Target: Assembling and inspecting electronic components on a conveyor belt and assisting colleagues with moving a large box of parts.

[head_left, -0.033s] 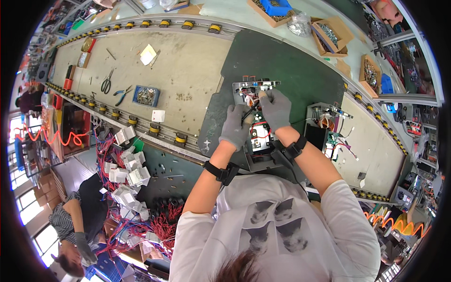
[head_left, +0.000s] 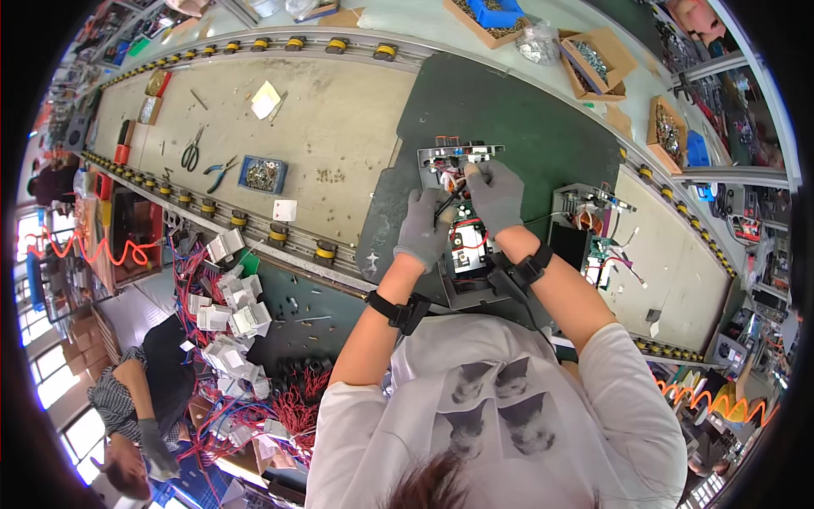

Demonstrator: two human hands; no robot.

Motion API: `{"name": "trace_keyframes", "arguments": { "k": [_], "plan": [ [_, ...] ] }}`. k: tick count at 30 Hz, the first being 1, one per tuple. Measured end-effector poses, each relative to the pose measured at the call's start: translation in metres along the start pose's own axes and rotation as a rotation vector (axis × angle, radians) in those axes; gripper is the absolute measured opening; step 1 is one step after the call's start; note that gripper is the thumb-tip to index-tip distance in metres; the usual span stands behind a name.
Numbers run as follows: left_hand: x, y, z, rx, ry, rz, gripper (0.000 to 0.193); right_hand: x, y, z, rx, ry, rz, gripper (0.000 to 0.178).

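Note:
An open metal-cased electronic unit (head_left: 467, 254) stands on the dark green mat in front of me, with a circuit board (head_left: 462, 153) at its far end and red and black wires inside. Over its middle, my left hand (head_left: 421, 227), in a grey glove with bare fingertips, is closed on a thin black strip (head_left: 450, 200), perhaps a cable. The strip slants up toward my right hand (head_left: 496, 197), gloved the same way. Its fingertips are pinched together close to the circuit board; what they hold is hidden.
A second open unit (head_left: 583, 229) with loose wires stands to the right. Leftward lie a blue screw tray (head_left: 263, 174), pliers (head_left: 221, 174) and scissors (head_left: 192, 150). White connectors with red wires (head_left: 237, 318) are piled at lower left, near another person's gloved hand (head_left: 156, 450).
My hands and the unit look almost unmoved. The other person's gloved hand at lower left has shifted slightly.

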State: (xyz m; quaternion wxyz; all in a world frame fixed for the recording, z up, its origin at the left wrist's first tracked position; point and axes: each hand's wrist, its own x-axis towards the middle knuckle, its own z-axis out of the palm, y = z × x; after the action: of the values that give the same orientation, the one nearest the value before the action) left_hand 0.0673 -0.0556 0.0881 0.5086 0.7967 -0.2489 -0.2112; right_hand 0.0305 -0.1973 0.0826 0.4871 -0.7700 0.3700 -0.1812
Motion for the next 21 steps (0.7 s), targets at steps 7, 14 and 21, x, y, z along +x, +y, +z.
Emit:
{"name": "trace_keyframes", "arguments": {
  "k": [7, 14, 21],
  "plan": [
    [0.001, -0.002, -0.001, 0.026, -0.002, 0.022, 0.023, 0.004, -0.006, 0.003, 0.037, -0.025, 0.183, 0.025],
    [0.0, -0.006, 0.001, 0.038, 0.02, 0.076, 0.023, 0.007, -0.009, -0.011, 0.007, -0.119, 0.058, 0.024],
    [0.001, -0.001, 0.002, 0.02, -0.007, -0.014, 0.022, 0.023, -0.013, -0.027, -0.802, 0.009, -0.61, 0.032]
  ]
}}
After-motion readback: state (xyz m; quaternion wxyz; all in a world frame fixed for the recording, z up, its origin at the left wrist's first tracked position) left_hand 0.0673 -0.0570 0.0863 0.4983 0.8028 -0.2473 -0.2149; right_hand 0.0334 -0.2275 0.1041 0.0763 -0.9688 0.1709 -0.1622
